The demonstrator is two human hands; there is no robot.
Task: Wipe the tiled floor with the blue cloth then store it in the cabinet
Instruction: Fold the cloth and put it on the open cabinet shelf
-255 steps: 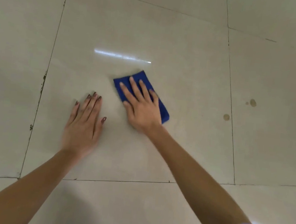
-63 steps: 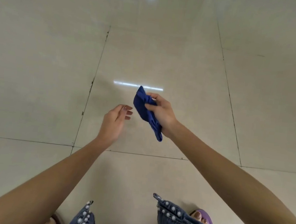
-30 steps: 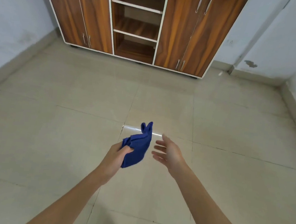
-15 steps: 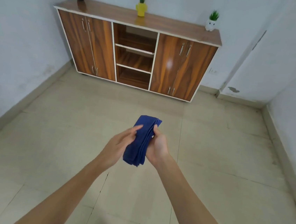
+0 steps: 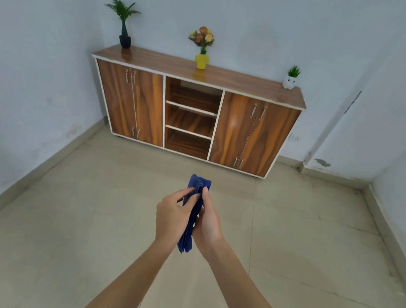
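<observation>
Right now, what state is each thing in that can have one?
blue cloth: folded, held upright between both hands
left hand: gripping the cloth
right hand: gripping the cloth
cabinet: side doors closed, middle shelves open and bare

Pale blue-grey walls (image 5: 43, 66) meet at a corner. Three potted plants top the sideboard: fern (image 5: 123, 17), flowers (image 5: 202, 44) (yellow pot), small succulent (image 5: 291, 77).
</observation>
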